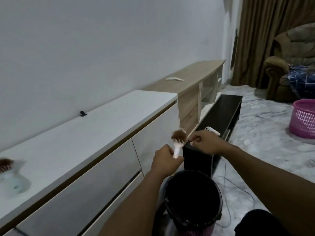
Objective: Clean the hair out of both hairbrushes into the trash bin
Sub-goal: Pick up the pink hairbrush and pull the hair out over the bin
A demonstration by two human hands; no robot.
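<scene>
At the lower centre of the frame, the left hand (pixel 166 157) is closed around the pale handle of a brush (pixel 178 143), holding it upright with the head above the fist. A brown clump of hair (pixel 178 135) sits in the bristles. Just to the right, the right hand (pixel 204 142) has its fingers curled together, thumb and forefinger pinched near the brush head; whether it grips any hair I cannot tell. Directly below both hands stands the bin (pixel 193 200), lined with a black bag, on the floor beside a white cabinet. At the far left edge, blurred, a second brush (pixel 6 165) with brown hair in it lies on the cabinet's white surface (pixel 85 133), well apart from the hands. A pink basket (pixel 304 118) stands on the floor at the right edge.
</scene>
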